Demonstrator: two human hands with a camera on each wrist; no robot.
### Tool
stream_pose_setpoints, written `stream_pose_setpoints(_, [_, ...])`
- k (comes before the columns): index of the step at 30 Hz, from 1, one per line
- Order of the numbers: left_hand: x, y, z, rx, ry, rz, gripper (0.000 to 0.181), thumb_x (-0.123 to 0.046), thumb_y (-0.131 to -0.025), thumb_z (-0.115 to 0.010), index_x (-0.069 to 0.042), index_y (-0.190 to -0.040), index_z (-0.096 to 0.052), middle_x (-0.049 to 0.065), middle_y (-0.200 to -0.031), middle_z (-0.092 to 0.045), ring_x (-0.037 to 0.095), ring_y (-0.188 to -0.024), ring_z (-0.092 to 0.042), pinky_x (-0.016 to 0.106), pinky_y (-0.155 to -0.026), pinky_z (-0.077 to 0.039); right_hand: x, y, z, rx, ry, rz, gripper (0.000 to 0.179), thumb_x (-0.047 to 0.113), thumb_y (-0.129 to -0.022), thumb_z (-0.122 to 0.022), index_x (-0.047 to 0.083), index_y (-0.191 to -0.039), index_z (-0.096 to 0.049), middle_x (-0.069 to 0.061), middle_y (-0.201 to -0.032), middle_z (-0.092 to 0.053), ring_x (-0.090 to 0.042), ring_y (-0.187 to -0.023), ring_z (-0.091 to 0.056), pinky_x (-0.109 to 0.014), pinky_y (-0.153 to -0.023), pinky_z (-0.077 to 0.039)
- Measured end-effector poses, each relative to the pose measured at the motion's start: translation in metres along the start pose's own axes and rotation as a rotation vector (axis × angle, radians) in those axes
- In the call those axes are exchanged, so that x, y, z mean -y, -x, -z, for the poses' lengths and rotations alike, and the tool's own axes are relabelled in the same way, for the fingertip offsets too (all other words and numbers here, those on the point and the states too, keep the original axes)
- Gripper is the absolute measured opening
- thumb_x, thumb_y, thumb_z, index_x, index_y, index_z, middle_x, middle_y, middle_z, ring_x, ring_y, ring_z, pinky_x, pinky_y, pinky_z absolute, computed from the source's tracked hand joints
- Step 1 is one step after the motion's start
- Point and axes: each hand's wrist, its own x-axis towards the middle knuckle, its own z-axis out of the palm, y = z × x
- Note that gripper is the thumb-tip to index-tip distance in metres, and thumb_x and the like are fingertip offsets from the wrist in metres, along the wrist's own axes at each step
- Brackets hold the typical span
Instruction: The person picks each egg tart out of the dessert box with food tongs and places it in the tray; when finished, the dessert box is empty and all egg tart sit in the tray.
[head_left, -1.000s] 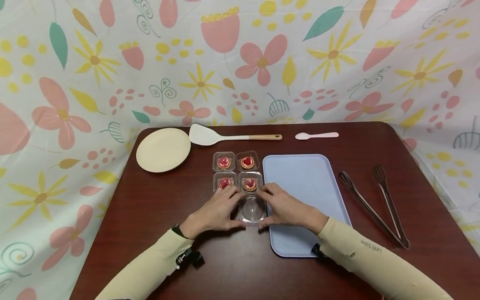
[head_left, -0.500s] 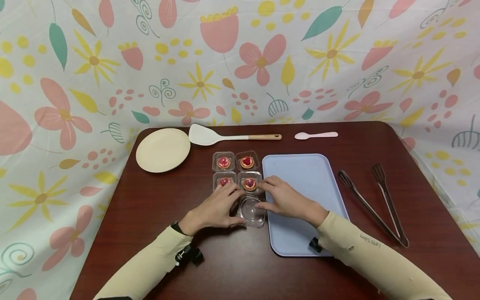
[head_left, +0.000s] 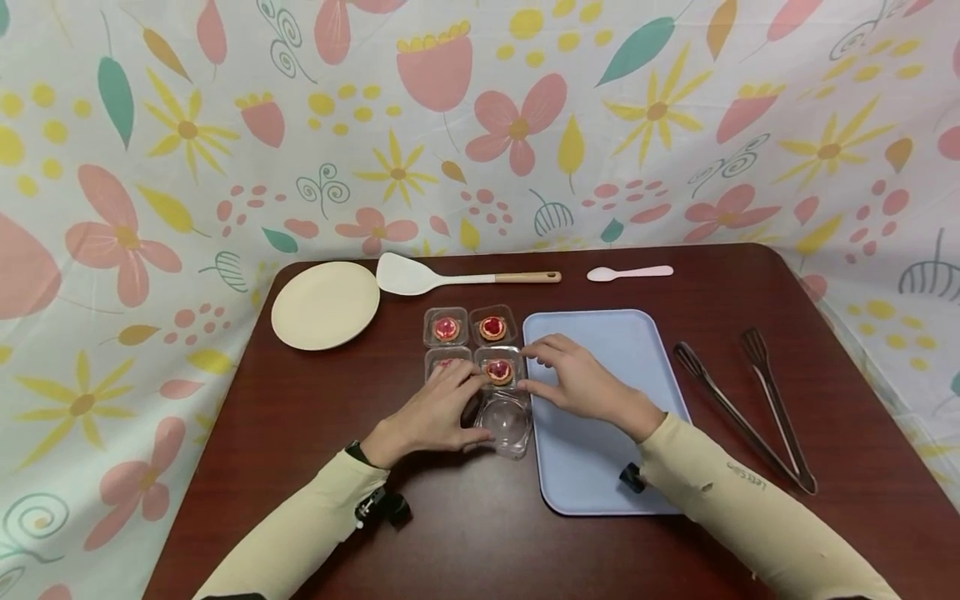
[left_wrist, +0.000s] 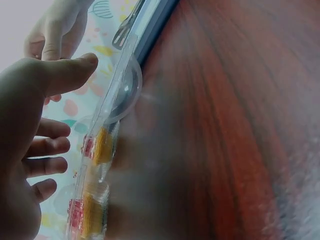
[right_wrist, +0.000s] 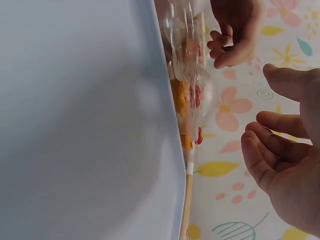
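Hanging loosely spread, both empty, the left hand (head_left: 431, 412) is seen left of the tray (head_left: 585, 467), the right hand (head_left: 581, 382) over it; the tart box (head_left: 483, 355) beside it (lid (head_left: 506, 423) unfolded) could be tipped if that lid is snagged.

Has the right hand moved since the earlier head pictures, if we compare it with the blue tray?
Yes. In the head view, the right hand has shifted toward the far end of the blue tray.
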Motion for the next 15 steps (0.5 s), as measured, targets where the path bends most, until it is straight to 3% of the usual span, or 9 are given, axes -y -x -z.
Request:
stream_pose_setpoints(9, [0.009, -0.005, 0.004, -0.057, -0.005, 0.022, 0.077, -0.051, -0.071, -0.081, -0.004, -0.128, -0.059, 0.007, -0.122, -0.053, 0.021, -0.116, -0.048, 0.043, -0.097, -0.042, -0.009, -0.008, -0.004, 0.001, -0.071, -0.061, 0.041, 0.026, -0.083, -0.078, 0.004, -0.116, -0.067, -0.01, -0.109, -0.066, -0.022, -0.087, -0.065, -0.036, -0.073, -0.054])
stream_pose_setpoints(15, [0.013, -0.012, 0.005, -0.043, 0.015, 0.034, 0.074, -0.051, -0.074, -0.079, -0.003, -0.128, -0.059, 0.009, -0.127, -0.055, 0.022, -0.12, -0.05, 0.043, -0.104, -0.041, -0.018, -0.012, -0.009, 0.024, -0.084, -0.105, 0.042, 0.028, -0.084, -0.077, 0.003, -0.117, -0.067, -0.01, -0.107, -0.068, -0.022, -0.086, -0.065, -0.036, -0.073, -0.053])
